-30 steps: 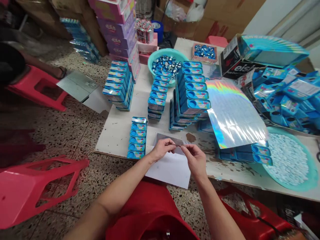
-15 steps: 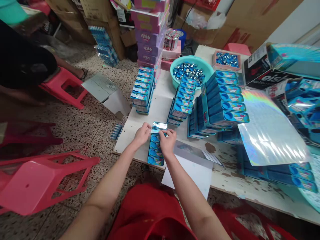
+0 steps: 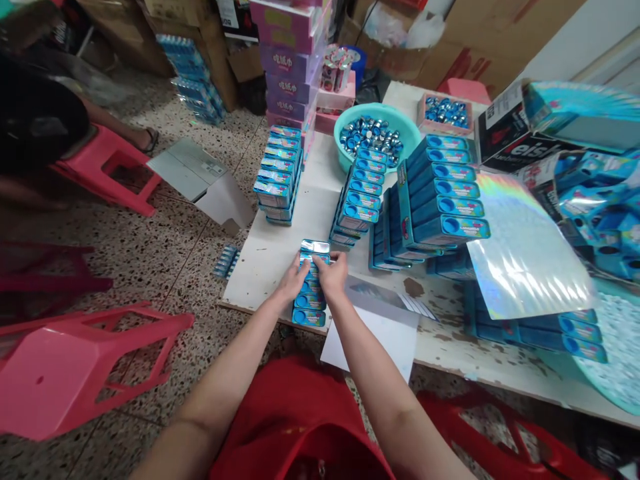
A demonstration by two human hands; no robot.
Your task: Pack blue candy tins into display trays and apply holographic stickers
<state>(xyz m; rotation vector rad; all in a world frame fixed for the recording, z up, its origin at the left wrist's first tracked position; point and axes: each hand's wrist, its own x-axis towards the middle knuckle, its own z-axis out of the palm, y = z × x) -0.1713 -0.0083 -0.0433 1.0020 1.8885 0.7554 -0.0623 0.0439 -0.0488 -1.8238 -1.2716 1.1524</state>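
Nearest us, right of hands: white sheet [image 3: 386,339], overhanging desk [image 3: 260,277] edge. Row of blue boxes [image 3: 309,318] lies on desk, under and between our hands. Left hand [image 3: 293,279] and right hand [image 3: 334,273] set thumbs on top of row near its far end, fingers bent along sides; whether they grip, we cannot tell. Beyond hands, to right: tall blue stack [image 3: 445,193]. Farther, slightly right: turquoise bowl [image 3: 412,133] holding shiny caps [image 3: 370,137].
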